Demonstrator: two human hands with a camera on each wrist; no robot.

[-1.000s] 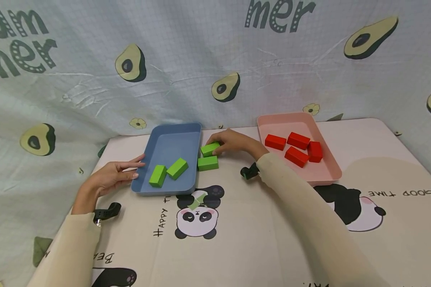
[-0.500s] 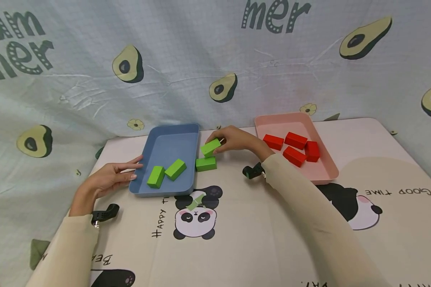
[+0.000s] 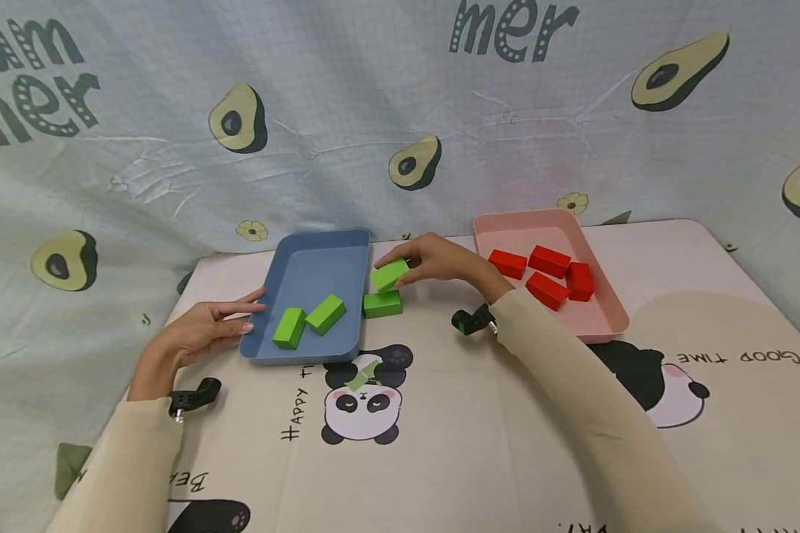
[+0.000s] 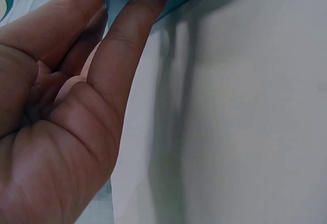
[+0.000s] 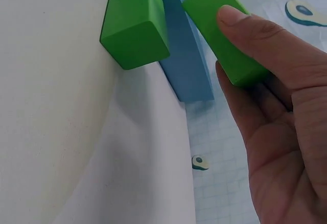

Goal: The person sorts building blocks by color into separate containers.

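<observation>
My right hand (image 3: 433, 259) pinches a green block (image 3: 390, 275) between thumb and fingers, beside the right wall of the blue tray (image 3: 320, 259). In the right wrist view this held block (image 5: 225, 35) is tilted, the thumb lying along one face. A second green block (image 3: 383, 304) lies on the table against the tray's right side, just below the held one. Two green blocks, one on the left (image 3: 290, 329) and one on the right (image 3: 326, 314), lie in the tray's near part. My left hand (image 3: 203, 329), fingers extended, touches the tray's left rim.
To the right stands a pink tray (image 3: 607, 318) with several red blocks (image 3: 548, 290) in it. A hanging cloth (image 3: 333, 96) printed with avocados rises behind the table (image 3: 453, 444), whose cover shows pandas and lettering.
My right hand has lifted the green block off the table and brought it slightly left, towards the blue tray. The left hand stays at the tray's rim.
</observation>
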